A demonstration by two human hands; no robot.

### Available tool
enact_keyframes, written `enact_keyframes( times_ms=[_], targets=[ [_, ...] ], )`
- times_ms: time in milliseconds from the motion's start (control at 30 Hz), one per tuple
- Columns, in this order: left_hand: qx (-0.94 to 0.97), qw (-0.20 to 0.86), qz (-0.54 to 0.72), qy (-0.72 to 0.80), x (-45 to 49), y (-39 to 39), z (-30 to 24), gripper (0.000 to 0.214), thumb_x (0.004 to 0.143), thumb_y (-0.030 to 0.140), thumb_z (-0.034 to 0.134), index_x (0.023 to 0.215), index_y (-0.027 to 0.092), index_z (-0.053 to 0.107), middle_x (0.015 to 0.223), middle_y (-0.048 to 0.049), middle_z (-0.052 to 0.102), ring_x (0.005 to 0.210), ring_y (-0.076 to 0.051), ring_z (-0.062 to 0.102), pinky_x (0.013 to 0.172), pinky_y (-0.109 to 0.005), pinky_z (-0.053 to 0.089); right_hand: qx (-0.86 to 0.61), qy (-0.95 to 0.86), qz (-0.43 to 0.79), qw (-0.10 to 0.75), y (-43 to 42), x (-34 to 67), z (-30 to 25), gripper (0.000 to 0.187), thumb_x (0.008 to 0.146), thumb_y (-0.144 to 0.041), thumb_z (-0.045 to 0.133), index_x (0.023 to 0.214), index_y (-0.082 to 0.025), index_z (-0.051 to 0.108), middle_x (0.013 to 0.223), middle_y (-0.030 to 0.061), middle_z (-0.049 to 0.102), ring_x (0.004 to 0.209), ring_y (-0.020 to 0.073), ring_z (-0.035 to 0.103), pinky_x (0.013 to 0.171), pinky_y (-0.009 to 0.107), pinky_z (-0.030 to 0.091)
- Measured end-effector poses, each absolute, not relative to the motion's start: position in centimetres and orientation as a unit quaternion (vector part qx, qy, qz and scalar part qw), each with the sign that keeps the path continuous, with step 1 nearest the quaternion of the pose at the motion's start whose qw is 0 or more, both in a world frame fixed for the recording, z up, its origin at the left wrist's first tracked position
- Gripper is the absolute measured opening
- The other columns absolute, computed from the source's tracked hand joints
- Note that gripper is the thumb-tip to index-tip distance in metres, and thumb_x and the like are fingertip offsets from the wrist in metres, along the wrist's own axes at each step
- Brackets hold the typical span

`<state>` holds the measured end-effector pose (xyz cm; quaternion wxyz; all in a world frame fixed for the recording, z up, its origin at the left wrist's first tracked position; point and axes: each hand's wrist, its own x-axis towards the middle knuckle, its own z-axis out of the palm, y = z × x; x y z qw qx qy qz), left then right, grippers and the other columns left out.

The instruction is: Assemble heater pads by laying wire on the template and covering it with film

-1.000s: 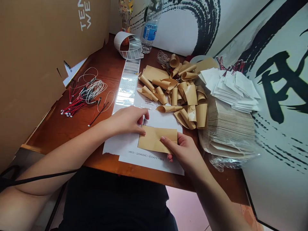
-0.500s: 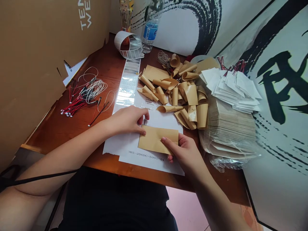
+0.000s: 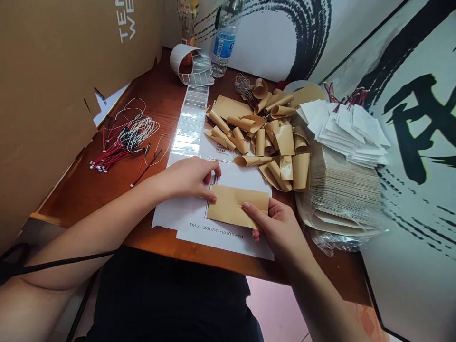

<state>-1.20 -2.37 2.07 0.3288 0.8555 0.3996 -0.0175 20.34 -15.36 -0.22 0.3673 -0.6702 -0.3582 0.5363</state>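
Observation:
A flat, creased rectangle of brown kraft paper point(image 3: 228, 204) is above the printed white sheet point(image 3: 185, 216). My right hand point(image 3: 276, 223) grips its right end, thumb on top and fingers beneath. At the other end, the thumb of my left hand point(image 3: 194, 178) touches the paper's upper left corner. The left fingers are bent and apart from that thumb, over the sheet. Just beyond the hands, curled brown paper pieces point(image 3: 260, 142) lie in a heap. What lies under the paper is hidden.
Red, black and white wires point(image 3: 123, 140) lie at left, beside a cardboard wall point(image 3: 81, 61). A label strip point(image 3: 188, 118) runs back to its roll, near a water bottle point(image 3: 223, 47). White packets point(image 3: 345, 130) top a bagged stack point(image 3: 342, 190) at right.
The brown paper has slid slightly right with my right hand, baring more of the printed outline at its left edge. My left hand has stayed almost still.

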Motion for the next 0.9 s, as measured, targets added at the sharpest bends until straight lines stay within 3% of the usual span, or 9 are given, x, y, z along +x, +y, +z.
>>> enact_keyframes(
  times_ms=[133,900],
  targets=[
    [0.855,0.328,-0.019,0.402,-1.12,-2.46,2.19,0.054,0.073,0.048,0.083,0.119,0.024,0.067,0.099,-0.0016,0.072,0.086,-0.02,0.063,0.066,-0.027,0.036,-0.671,-0.365,0.539,0.356,-15.1,20.27,-0.37,0.051,0.069,-0.06,0.084,0.092,-0.017,0.069,0.069,0.0012,0.07,0.038,0.0077,0.043,0.038,0.025,0.036],
    [0.856,0.309,-0.031,0.414,-0.76,-2.93,2.3,0.051,0.074,0.041,0.085,0.119,0.026,0.066,0.1,0.0002,0.071,0.092,-0.021,0.062,0.067,-0.028,0.034,-0.668,-0.372,0.546,0.342,-14.85,20.02,-0.16,0.048,0.072,-0.055,0.082,0.097,-0.016,0.07,0.071,0.0002,0.068,0.039,0.0066,0.044,0.037,0.024,0.036]
  ],
)
